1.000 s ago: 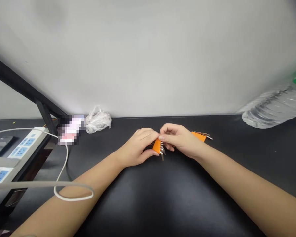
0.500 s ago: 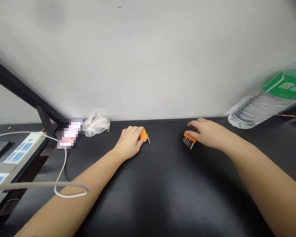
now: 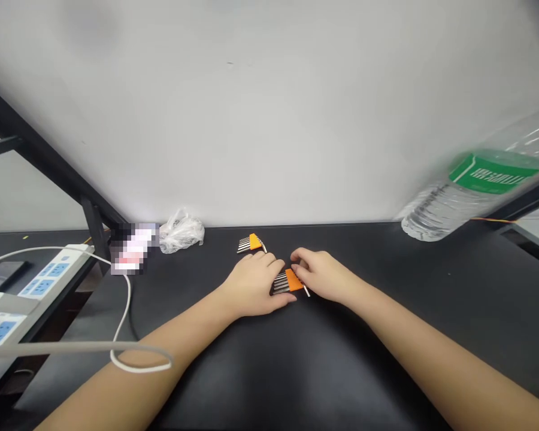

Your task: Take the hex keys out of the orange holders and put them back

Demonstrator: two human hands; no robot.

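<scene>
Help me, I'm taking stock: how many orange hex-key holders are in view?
2. The far holder lies on the black table just beyond the left hand; the near holder is between the left and right hands. Others under the hands could be hidden.

Office-like workspace: black desktop [image 3: 260,365], multi-socket power strip [image 3: 49,284], white charging cable [image 3: 124,299], plain wall [image 3: 296,120]
</scene>
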